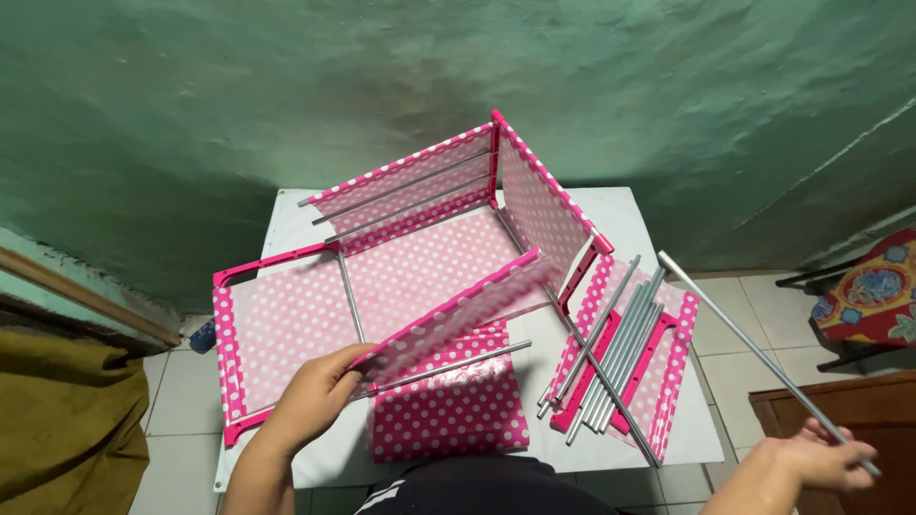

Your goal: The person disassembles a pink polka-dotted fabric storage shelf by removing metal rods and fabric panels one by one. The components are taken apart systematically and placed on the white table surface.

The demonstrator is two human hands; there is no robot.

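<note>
1. My left fingers (336,374) are closing around the near edge of a pink polka-dot panel (458,300), thumb on top, holding it tilted up above the tabletop (286,205).
2. My right fingers (828,441) are curling around the near end of a long grey rod (754,353); I am gripping it off the tabletop's right edge, over the tiled floor.
3. The rod is slanting from my right hand (801,463) up and left, its far end hanging just above the pile of loose rods (611,367).
4. Those loose rods are lying side by side on a flat pink panel with a handle slot at the right of the tabletop.
5. The panel I am holding is joining a half-built fabric rack (410,238): a back panel with two rods through it is standing upright, and a right side panel is standing at a corner with it.
6. Another dotted panel is lying flat on the left, with one rod crossing it.
7. A smaller dotted piece (448,415) is lying near me on the tabletop, just below the raised panel, with a rod resting above it.
8. A green wall is rising behind the tabletop, and a patterned chair (873,296) is standing well apart on the right.
</note>
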